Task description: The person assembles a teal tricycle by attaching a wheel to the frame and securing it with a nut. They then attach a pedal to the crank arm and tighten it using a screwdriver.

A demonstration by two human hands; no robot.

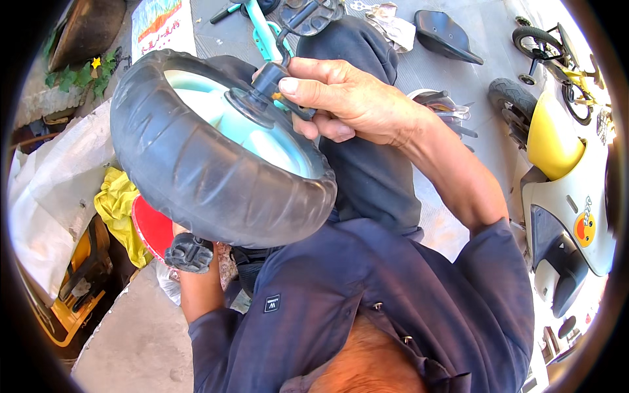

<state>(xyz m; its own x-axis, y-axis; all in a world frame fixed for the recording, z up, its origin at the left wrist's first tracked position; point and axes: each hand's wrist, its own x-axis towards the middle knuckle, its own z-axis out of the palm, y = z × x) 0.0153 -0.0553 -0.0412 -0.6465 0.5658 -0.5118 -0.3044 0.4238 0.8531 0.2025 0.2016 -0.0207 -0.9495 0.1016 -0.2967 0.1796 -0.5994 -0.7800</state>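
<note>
A small wheel (223, 167) with a black ribbed tyre and a pale teal rim is tilted up above my lap. My right hand (331, 98) closes its thumb and fingers around a black cylindrical part (267, 80) at the wheel's hub. Behind that hand a thin dark crank leads up to a black pedal (311, 18), beside a teal frame tube (261, 33). My left forearm (198, 295) reaches up under the wheel, which hides nearly all of the left hand. Another black pedal (189, 253) lies across the left wrist area.
Left of the wheel are a red round object (152, 229), yellow cloth (121, 206) and a white sheet (62, 190). A black saddle-like piece (447, 36) and a crumpled cloth (391, 26) lie on the ground ahead. A yellow-and-white scooter (563, 190) and a small yellow bike (567, 72) stand right.
</note>
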